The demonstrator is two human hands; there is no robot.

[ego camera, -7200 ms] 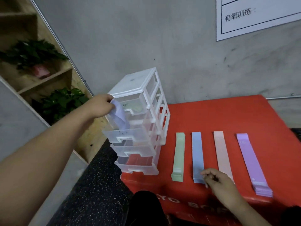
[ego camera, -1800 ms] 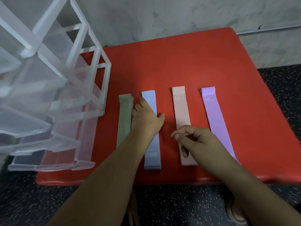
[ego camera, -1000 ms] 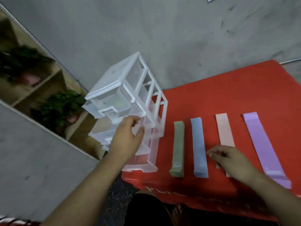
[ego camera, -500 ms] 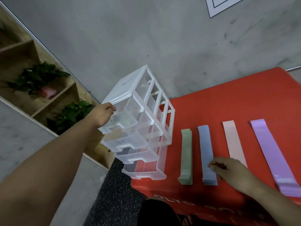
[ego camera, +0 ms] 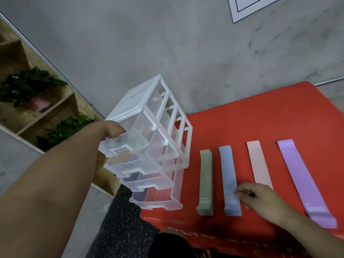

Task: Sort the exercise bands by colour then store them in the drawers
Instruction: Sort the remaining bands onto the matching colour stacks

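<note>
A clear plastic drawer unit [ego camera: 167,116] stands at the left end of the red platform [ego camera: 260,116]. My left hand [ego camera: 111,130] grips the top drawer [ego camera: 126,146], which sticks out of the frame. Three lower drawers are also pulled partway out. To the right lie stacks of bands in a row: green [ego camera: 205,181], blue [ego camera: 229,175], pink [ego camera: 257,162], purple [ego camera: 305,181]. My right hand [ego camera: 260,200] rests beside the near end of the blue stack, its fingertips at the stack's edge, covering the pink stack's near end.
A grey concrete wall rises behind the platform, with a white printed sheet [ego camera: 260,6] at top right. A wooden shelf with green plants [ego camera: 28,86] stands to the left. Dark speckled floor [ego camera: 119,229] lies below the platform's near edge.
My left hand went from the blue stack to the drawer unit and has pulled the top drawer out. My right hand has shifted from the pink stack to the blue stack's edge.
</note>
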